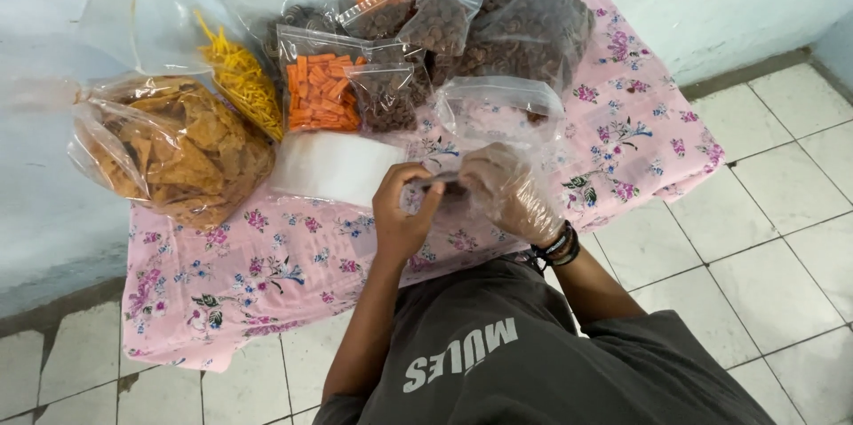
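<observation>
My left hand (402, 212) and my right hand (506, 187), which wears a thin clear plastic glove, meet over the pink flowered cloth (267, 274). Both pinch the top edge of a small clear plastic bag (499, 114) that holds a few brown snack pieces. The bag stands between my hands and the pile of snack bags behind it. A flat stack of empty clear bags (336, 166) lies just left of my left hand.
At the back are a big bag of brown round snacks (531, 32), smaller filled bags of the same (387, 95), a bag of orange sticks (322, 92), yellow strips (242, 79) and a large bag of brown chips (178, 150). White tiled floor (764, 238) lies to the right.
</observation>
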